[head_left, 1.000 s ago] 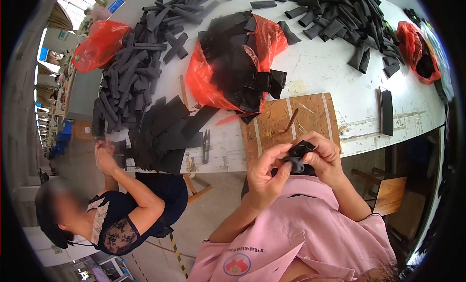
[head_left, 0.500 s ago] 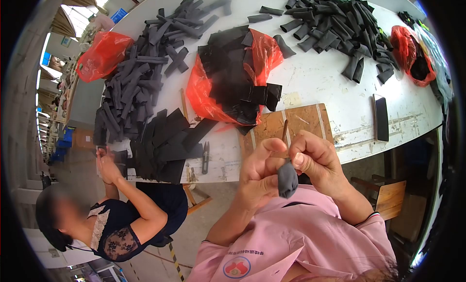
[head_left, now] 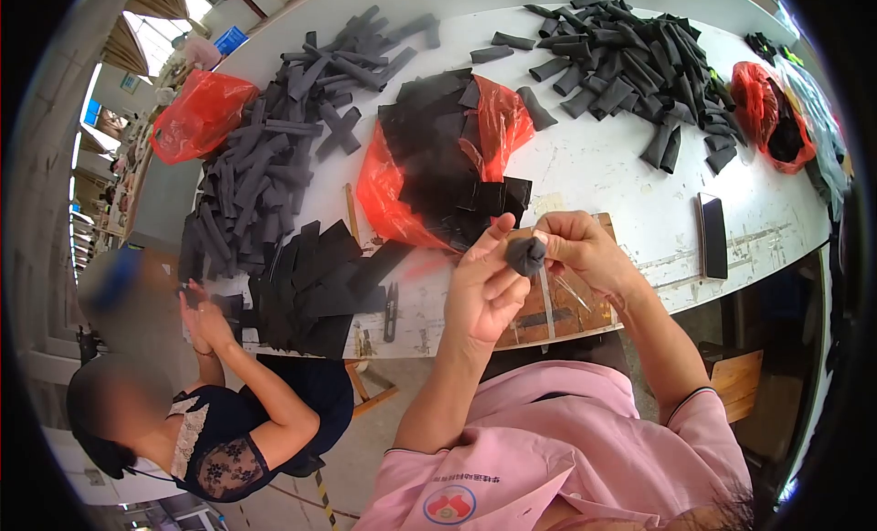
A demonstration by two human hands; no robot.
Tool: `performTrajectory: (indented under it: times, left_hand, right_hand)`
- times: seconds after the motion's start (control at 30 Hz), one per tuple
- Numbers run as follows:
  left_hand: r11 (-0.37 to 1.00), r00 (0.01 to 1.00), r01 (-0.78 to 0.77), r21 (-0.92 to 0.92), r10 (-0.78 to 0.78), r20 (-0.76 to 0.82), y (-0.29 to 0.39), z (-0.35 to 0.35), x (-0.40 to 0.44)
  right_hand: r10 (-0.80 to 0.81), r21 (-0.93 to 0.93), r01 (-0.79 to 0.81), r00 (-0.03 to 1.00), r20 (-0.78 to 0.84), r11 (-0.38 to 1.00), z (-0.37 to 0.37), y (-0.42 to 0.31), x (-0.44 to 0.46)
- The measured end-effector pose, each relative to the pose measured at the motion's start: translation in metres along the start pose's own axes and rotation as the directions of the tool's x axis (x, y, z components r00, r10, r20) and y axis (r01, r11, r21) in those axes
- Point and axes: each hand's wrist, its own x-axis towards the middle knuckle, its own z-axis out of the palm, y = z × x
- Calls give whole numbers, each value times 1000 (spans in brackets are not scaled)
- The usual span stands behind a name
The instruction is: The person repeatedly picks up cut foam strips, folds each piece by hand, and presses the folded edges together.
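My right hand (head_left: 580, 248) pinches a small dark grey fabric piece (head_left: 525, 255), bunched and rounded at the end facing me. Below its fingers a thin pale rod (head_left: 574, 292) slants over the board; I cannot tell whether the hand holds it. My left hand (head_left: 482, 289) is just left of the fabric, its fingers apart and partly curled, close to or touching it. Beneath both hands lies a worn wooden board (head_left: 548, 325) at the table's front edge.
Dark fabric tubes lie piled at left (head_left: 247, 175) and back right (head_left: 630, 60). A red bag (head_left: 388, 197) of black pieces stands between. Thread snips (head_left: 391, 312), flat black pieces (head_left: 315, 280) and a phone (head_left: 713, 237) are nearby. A co-worker (head_left: 247, 412) sits at left.
Both hands have moved up and away from my body, carrying the fabric piece over the board. My left fingers have loosened from it. The brown stick that pointed upward no longer shows there.
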Motion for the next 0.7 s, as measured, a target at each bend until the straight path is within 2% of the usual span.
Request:
performTrajectory:
  times: [0.07, 0.1, 0.2, 0.23, 0.33, 0.37, 0.4, 0.43, 0.5, 0.53, 0.6, 0.67, 0.7]
  left_hand:
    - [952, 981, 93, -292, -37, 192, 6, 10, 5]
    - [926, 985, 82, -368, -18, 174, 3, 8, 3]
    - [944, 991, 0, -331, -45, -130, -10, -13, -1]
    - [990, 996, 19, -142, -30, -80, -15, -20, -3]
    - [957, 969, -119, 263, 170, -180, -32, -15, -9]
    - [886, 967, -168, 433, 235, -104, -27, -20, -10]
    - [594, 909, -291, 750, 416, 23, -26, -12, -9]
    - [184, 825, -349, 919, 526, 209, -25, 2, -7]
    - [-305, 746, -379, 874, 458, 483, -17, 17, -4]
    - [-352, 751, -426, 833, 376, 543, -7, 19, -4]
    - [-260, 713, -485, 835, 435, 550, -8, 16, -2]
    - [-165, 646, -546, 822, 541, 538, -13, 16, -1]
    - [21, 671, -585, 810, 574, 470, -15, 10, -1]
  right_hand:
    - [-43, -121, 50, 997, 62, 991, 6, -28, 3]
    - [-48, -159, 59, 996, 75, 986, 6, -32, 4]
    - [31, -104, -27, 999, 39, 994, -10, 4, 6]
    - [58, 62, -63, 995, 79, 996, -17, 17, 4]
    - [101, 171, -106, 994, 39, 980, -24, 32, -2]
    - [70, 105, -73, 997, 26, 992, -23, 31, -1]
    - [35, 39, -36, 999, 16, 999, -20, 28, 2]
    - [3, -28, -3, 1000, 14, 1000, -17, 27, 6]
    - [-45, -220, 28, 996, -73, 975, -19, 15, 3]
    - [-71, -312, 42, 994, -85, 949, -18, 8, 4]
    - [-265, -352, 194, 950, -166, 916, -9, -2, -3]
    - [-550, -550, 489, 833, 62, 677, 2, -21, -10]
    - [-538, -710, 475, 828, 159, 520, 9, -31, -13]
